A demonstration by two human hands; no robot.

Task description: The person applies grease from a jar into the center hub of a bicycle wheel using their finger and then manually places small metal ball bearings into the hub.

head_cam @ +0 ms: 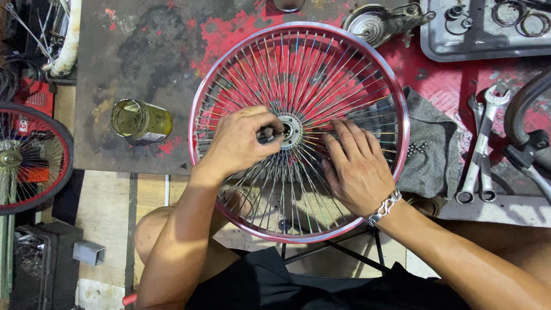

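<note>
Lying flat at bench centre, a spoked wheel with a red rim, hub uppermost; its near edge overhangs the bench above the person's lap.

Left hand: rests on the spokes left of the hub, fingers curled together and pinched on a small dark tool whose tip meets the hub. Tool mostly hidden by the fingers; kind cannot be told.

Right hand: palm down on the spokes right of the hub, fingers straight and slightly apart, tips pointing toward the hub, gripping nothing. Metal bracelet on that wrist.

Containers:
- Glass jar, on its side, left of the wheel and apart from it. Glass looks yellow-green; contents cannot be told.
- Grey metal tray, top right, well apart from the wheel. Holds several metal rings and small round parts.

Other items: grey rag tucked under the wheel's right edge, with a cluster of small steel balls lying on it. Two wrenches just right of the rag. Round metal hub assembly just beyond the wheel's far rim. Second spoked wheel with a black tyre at the left edge of view.
</note>
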